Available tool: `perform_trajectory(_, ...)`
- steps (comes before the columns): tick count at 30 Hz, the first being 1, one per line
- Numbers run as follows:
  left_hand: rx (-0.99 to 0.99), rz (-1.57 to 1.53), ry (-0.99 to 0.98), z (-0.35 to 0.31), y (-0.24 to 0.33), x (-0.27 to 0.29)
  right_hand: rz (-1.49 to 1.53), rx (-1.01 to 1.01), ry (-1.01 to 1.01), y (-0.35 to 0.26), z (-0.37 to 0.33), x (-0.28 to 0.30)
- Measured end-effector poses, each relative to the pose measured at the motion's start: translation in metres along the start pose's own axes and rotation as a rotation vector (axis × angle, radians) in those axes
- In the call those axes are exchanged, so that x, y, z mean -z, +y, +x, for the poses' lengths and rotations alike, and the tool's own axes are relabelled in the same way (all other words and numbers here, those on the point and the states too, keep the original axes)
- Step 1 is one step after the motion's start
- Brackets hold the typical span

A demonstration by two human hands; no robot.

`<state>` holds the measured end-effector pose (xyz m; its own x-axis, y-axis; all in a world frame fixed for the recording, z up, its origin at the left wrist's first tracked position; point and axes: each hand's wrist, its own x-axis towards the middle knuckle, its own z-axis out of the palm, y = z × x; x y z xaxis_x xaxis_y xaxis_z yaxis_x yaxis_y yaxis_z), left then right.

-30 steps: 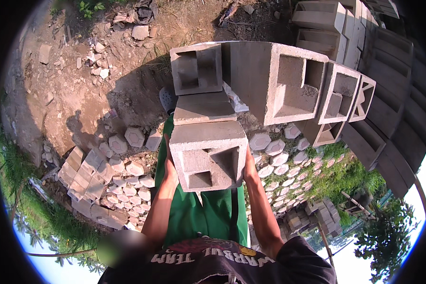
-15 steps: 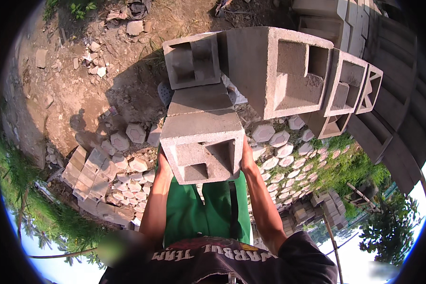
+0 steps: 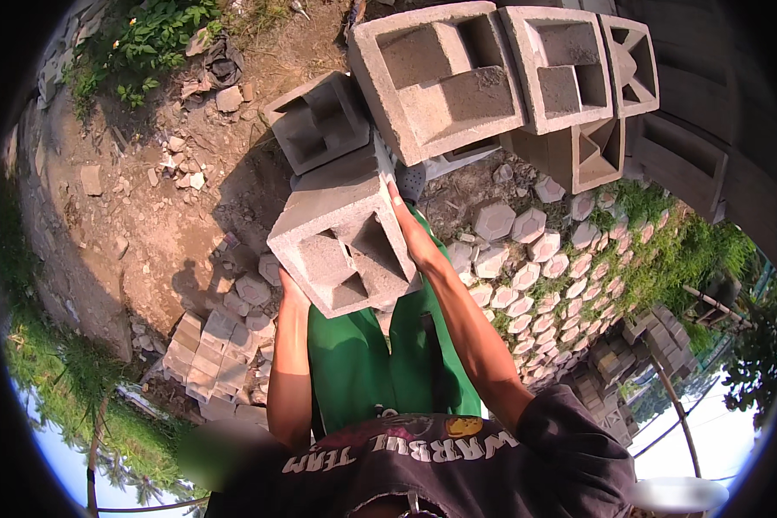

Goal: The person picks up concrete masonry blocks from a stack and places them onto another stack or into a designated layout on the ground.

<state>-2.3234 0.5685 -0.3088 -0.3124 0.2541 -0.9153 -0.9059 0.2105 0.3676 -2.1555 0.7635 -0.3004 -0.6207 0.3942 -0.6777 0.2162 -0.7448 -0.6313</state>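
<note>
Between my two hands is a grey concrete ventilation block (image 3: 324, 207), its partitioned hollow face turned toward me. My left hand (image 3: 293, 292) presses against the block's near left side, with its fingers partly hidden. Along the right side runs my right hand (image 3: 403, 216), reaching farther forward, its fingertips also partly out of sight. Just beyond the held block sits a second hollow concrete block (image 3: 318, 125), tilted in view. To the right stands a big hollow block (image 3: 432, 82), close to my right hand.
More hollow blocks (image 3: 557, 73) line up and stack toward the right. Hexagonal pavers (image 3: 527, 276) cover the ground at right, with grass among them. A pile of rectangular bricks (image 3: 203, 350) lies at lower left. Rubble (image 3: 181, 164) is scattered on the dirt.
The held block has turned and shifted slightly left and away from me. My right hand has slid farther forward along its side. The view has swung, moving the row of blocks up and leftward.
</note>
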Motion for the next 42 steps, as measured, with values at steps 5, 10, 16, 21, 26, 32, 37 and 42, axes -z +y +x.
perform_trajectory(5, 0.007, -0.043, -0.105, -0.001, 0.001, 0.001, -0.021, 0.097, 0.011, 0.031, 0.005, 0.005)
perform_trajectory(10, 0.004, -0.071, -0.184, -0.037, 0.014, -0.029, 0.05, 0.115, -0.052, 0.054, -0.022, 0.014)
perform_trajectory(16, -0.058, 0.334, -0.092, -0.106, 0.003, -0.038, -0.054, 0.222, 0.194, 0.157, -0.06, 0.023)
perform_trajectory(21, -0.024, 0.83, -0.101, -0.106, -0.004, -0.001, -0.326, 0.008, 0.357, 0.146, -0.173, 0.045)
perform_trajectory(26, -0.099, 1.008, -0.185, -0.123, -0.012, 0.035, -0.052, -0.003, 1.052, 0.217, -0.296, 0.051)
perform_trajectory(32, 0.035, 1.41, -0.117, -0.136, -0.019, 0.141, 0.556, -0.261, 1.28, 0.376, -0.431, -0.014)
perform_trajectory(37, 0.068, 1.81, -0.405, -0.097, -0.058, 0.163, 0.734, -0.602, 1.463, 0.564, -0.504, -0.121)
perform_trajectory(42, 0.003, 1.736, -0.333, -0.177, -0.13, 0.018, 1.073, -0.565, 1.181, 0.566, -0.482, -0.169)
